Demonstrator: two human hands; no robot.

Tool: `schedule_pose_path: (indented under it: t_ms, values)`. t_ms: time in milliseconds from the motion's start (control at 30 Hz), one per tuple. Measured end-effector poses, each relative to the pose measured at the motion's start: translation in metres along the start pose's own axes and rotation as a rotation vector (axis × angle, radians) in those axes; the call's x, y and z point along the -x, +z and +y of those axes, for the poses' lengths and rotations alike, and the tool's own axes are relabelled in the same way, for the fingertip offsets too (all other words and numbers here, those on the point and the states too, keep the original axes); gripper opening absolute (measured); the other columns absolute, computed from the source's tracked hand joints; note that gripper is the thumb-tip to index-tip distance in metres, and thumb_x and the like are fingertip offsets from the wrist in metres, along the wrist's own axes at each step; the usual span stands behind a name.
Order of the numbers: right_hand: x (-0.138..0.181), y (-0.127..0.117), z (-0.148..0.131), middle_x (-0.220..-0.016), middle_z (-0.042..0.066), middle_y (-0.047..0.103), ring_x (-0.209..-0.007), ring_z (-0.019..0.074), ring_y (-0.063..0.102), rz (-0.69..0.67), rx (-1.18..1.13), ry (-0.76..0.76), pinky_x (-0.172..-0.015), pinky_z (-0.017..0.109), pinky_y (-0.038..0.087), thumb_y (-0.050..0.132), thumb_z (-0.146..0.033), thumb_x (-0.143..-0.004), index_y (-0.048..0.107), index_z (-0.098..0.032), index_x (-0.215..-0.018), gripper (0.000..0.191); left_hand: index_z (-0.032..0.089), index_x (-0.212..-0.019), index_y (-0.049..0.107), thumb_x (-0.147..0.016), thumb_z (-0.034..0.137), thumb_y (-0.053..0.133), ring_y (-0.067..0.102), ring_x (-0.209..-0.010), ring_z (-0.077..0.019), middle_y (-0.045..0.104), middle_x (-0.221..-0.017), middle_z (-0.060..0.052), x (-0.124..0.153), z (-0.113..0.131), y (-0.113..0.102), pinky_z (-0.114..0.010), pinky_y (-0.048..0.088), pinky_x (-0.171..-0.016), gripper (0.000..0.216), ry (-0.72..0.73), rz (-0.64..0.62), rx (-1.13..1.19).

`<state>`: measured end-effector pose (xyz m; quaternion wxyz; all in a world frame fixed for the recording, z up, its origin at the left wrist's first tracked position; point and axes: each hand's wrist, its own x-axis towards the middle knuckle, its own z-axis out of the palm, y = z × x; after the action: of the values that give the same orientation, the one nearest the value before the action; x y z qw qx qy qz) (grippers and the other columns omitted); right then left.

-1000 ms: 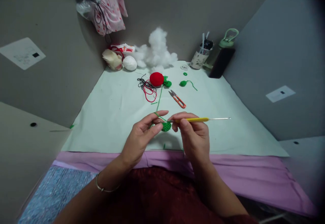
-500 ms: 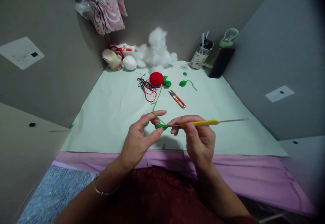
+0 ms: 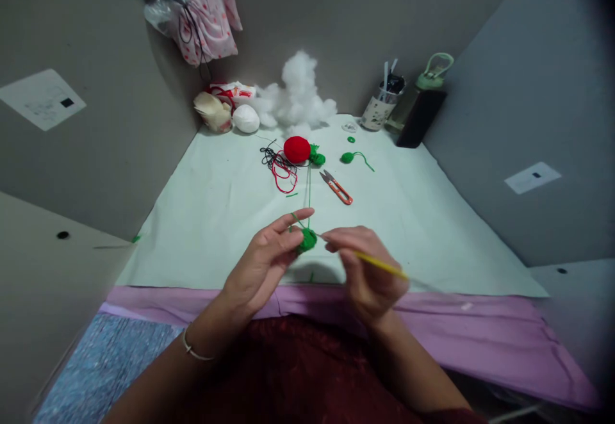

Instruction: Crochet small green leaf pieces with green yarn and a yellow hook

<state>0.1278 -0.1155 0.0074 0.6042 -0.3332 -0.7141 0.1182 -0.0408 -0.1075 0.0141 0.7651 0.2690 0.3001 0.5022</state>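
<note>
Pinched in my left hand [image 3: 264, 251] is a small round green crochet piece [image 3: 308, 239], its face turned toward me. A strand of green yarn [image 3: 309, 196] runs from it up the table toward the green bundle beside a red ball [image 3: 296, 149], and some loops over my left index finger. My right hand [image 3: 368, 270] grips a crochet hook [image 3: 382, 265] by its yellow handle, slightly blurred by motion. The hook's thin tip is close to the right edge of the green piece; whether it is inside a stitch I cannot tell.
Orange thread snips [image 3: 336, 187] lie beyond my hands. Nearby are a small green crocheted ball [image 3: 347, 157] and tangled black and red yarn [image 3: 281, 164]. White stuffing [image 3: 302, 94], a pen cup [image 3: 378, 110] and a bottle [image 3: 429, 81] stand along the back.
The green piece has turned from edge-on to show its round face. The hook's rear end has swung down toward me, and the yarn strand now hangs straighter.
</note>
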Motion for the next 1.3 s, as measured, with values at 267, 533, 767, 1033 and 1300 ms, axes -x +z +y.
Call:
schedule_pose_path:
  t_ms: [267, 533, 767, 1033, 1300]
  values:
    - [-0.008, 0.009, 0.002, -0.093, 0.004, 0.076, -0.075, 0.0154, 0.066, 0.033, -0.416, 0.415, -0.066, 0.032, 0.056, 0.062, -0.025, -0.102, 0.080, -0.028, -0.102, 0.018, 0.028, -0.122, 0.080, -0.086, 0.028, 0.084, 0.062, -0.099, -0.0163, 0.071, -0.102, -0.002, 0.005, -0.003, 0.001, -0.029, 0.045, -0.097, 0.037, 0.237, 0.024, -0.323]
    - [0.007, 0.003, 0.001, -0.117, 0.005, 0.077, -0.101, 0.0229, 0.073, -0.085, 0.096, 0.019, -0.083, 0.040, 0.062, 0.073, -0.009, -0.091, 0.075, -0.038, -0.128, 0.047, 0.022, -0.127, 0.077, -0.082, 0.029, 0.087, 0.065, -0.092, -0.0143, 0.073, -0.095, -0.002, -0.003, -0.007, 0.002, -0.026, 0.049, -0.092, 0.047, 0.067, -0.006, -0.039]
    - [-0.006, 0.005, 0.009, -0.089, 0.003, 0.075, -0.067, 0.0141, 0.063, 0.061, -0.476, 0.486, -0.060, 0.030, 0.052, 0.064, -0.030, -0.101, 0.080, -0.026, -0.099, 0.016, 0.025, -0.113, 0.083, -0.083, 0.026, 0.085, 0.067, -0.097, -0.0163, 0.077, -0.100, -0.002, -0.003, -0.002, -0.004, -0.029, 0.048, -0.097, 0.031, 0.132, 0.030, -0.154]
    - [-0.009, 0.005, 0.002, -0.089, 0.002, 0.077, -0.066, 0.0130, 0.062, 0.010, -0.635, 0.567, -0.063, 0.029, 0.052, 0.069, -0.036, -0.098, 0.079, -0.027, -0.098, 0.014, 0.034, -0.127, 0.078, -0.094, 0.023, 0.071, 0.067, -0.115, -0.0278, 0.078, -0.119, -0.005, 0.018, 0.010, 0.007, -0.052, 0.033, -0.120, 0.036, 0.449, -0.010, -0.754]
    - [-0.020, 0.006, -0.008, -0.078, 0.001, 0.074, -0.053, 0.0100, 0.054, 0.029, -0.767, 0.662, -0.054, 0.026, 0.050, 0.075, -0.046, -0.091, 0.074, -0.023, -0.087, 0.023, 0.033, -0.134, 0.074, -0.087, 0.019, 0.079, 0.066, -0.096, -0.0222, 0.074, -0.094, -0.001, 0.024, 0.013, 0.009, -0.047, 0.041, -0.113, 0.049, 0.515, -0.010, -0.717]
